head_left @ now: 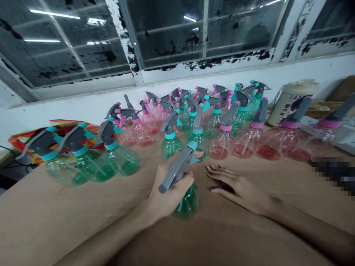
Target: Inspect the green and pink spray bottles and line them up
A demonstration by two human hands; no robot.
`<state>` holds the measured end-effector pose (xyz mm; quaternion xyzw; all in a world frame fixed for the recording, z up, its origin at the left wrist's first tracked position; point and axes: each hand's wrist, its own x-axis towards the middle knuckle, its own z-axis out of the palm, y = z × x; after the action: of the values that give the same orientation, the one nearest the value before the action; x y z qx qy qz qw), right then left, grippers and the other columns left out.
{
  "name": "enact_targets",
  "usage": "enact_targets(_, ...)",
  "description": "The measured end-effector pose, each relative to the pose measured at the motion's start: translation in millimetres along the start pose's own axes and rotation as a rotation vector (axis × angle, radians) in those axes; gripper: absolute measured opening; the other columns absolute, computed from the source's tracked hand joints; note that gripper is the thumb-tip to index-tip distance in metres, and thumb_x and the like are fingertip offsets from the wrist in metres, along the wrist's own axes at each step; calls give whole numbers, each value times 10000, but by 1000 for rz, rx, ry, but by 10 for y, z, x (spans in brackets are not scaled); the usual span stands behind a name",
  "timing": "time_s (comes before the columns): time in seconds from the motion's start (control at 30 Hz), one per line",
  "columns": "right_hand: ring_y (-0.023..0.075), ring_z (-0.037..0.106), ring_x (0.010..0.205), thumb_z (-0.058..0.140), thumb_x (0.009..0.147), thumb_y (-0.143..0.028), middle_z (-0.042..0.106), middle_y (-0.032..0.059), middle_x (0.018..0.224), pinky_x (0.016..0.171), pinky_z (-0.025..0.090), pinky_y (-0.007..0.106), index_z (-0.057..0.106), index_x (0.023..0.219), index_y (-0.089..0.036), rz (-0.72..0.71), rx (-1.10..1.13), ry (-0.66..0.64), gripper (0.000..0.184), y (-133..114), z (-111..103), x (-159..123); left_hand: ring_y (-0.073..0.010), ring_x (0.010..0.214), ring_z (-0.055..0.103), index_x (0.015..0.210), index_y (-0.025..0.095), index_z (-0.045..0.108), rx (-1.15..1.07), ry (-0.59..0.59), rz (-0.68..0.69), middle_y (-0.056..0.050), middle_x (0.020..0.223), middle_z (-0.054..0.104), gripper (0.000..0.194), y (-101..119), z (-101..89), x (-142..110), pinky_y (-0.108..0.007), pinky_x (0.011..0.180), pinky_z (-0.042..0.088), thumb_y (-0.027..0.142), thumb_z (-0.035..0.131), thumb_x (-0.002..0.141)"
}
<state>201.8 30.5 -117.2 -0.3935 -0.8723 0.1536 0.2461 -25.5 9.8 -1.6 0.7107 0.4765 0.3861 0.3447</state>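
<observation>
One feed, head-worn: I look forward and down across the table [41, 207]. Left hand [161, 195] and right hand [241, 186] sit near, low of centre; spray bottles [97, 169] farther out; windows [172, 29] farthest, along the top. Wide view, rolled slightly: the windows' lower edge climbs rightward.

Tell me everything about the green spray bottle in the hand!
The spray bottle is rounded, see-through green and looks like plastic. Its long gray top has teal at the far end. The left grip wraps around it below that top. It is roughly upright at the brown table, before the other bottles; I can't tell whether its base touches.
</observation>
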Motion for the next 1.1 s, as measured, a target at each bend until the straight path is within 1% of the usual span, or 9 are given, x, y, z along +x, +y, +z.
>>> enact_targets(0.17, 223, 398, 1314, 485, 902, -450, 476, 34, 1406, 1091, 341, 462, 464, 1346, -259, 0, 0, -5, 484, -2, -8, 0, -96, 449, 217, 992, 226, 608, -48, 8, -5, 86, 519, 272, 334, 28, 14, -11, -227, 406, 226, 142, 473, 698)
enact_targets(0.23, 226, 404, 1310, 489, 900, -451, 484, 31, 1400, 1086, 348, 465, 467, 1344, -269, -3, 11, 6, 480, -3, -9, 1, -91, 436, 223, 1017, 227, 618, -46, 13, -16, 84, 521, 334, 367, 25, 17, -9, -223, 397, 234, 134, 476, 691)
enact_targets(0.3, 228, 408, 1308, 490, 899, -453, 491, 31, 1394, 1084, 350, 467, 473, 1339, -272, -5, 17, 10, 475, -8, -12, 2, -86, 436, 309, 1055, 231, 622, -46, 17, -21, 58, 609, 505, 405, 10, 18, -5, -220, 415, 300, 129, 486, 687)
enact_targets(0.37, 227, 409, 1307, 487, 901, -452, 494, 34, 1391, 1083, 352, 464, 482, 1332, -269, -4, 16, 11, 468, -14, -17, 3, -103, 520, 474, 1088, 234, 621, -50, 14, -7, 11, 810, 637, 431, -13, 17, -1, -229, 498, 408, 121, 499, 691)
enact_targets(0.47, 223, 404, 1310, 482, 905, -450, 486, 36, 1398, 1085, 349, 462, 477, 1335, -265, -6, 11, 6, 469, -19, -23, 1, -147, 691, 601, 1116, 230, 617, -58, -10, 21, -24, 947, 668, 429, -55, 9, -3, -254, 608, 478, 115, 502, 719)
enact_targets(0.67, 224, 403, 1311, 479, 904, -454, 482, 40, 1401, 1082, 356, 455, 481, 1335, -256, 1, 0, -1, 474, -13, -21, -5, -141, 601, 579, 1118, 223, 606, -45, -16, 54, 5, 726, 635, 331, -126, -8, -14, -260, 562, 479, 172, 521, 802)
enact_targets(0.77, 226, 405, 1309, 485, 900, -452, 487, 36, 1397, 1083, 352, 459, 476, 1339, -265, -2, 4, 8, 477, -5, -15, -6, -138, 571, 548, 1062, 228, 618, -8, -15, 71, 24, 646, 589, 256, -103, -22, -2, -265, 573, 470, 223, 534, 821)
enact_targets(0.93, 223, 392, 1318, 488, 898, -457, 472, 29, 1409, 1091, 343, 458, 470, 1342, -266, 0, 3, -3, 484, 14, -1, -7, -135, 533, 500, 907, 226, 631, 42, -26, 101, 17, 657, 578, 155, -10, -46, 23, -265, 525, 414, 308, 524, 830)
enact_targets(1.1, 213, 382, 1324, 469, 909, -454, 462, 32, 1417, 1100, 332, 447, 465, 1345, -243, 2, -14, -25, 484, 10, -5, -4, -147, 636, 557, 773, 224, 573, 64, -8, 128, -4, 739, 623, 120, -3, -58, 17, -273, 617, 439, 302, 508, 835)
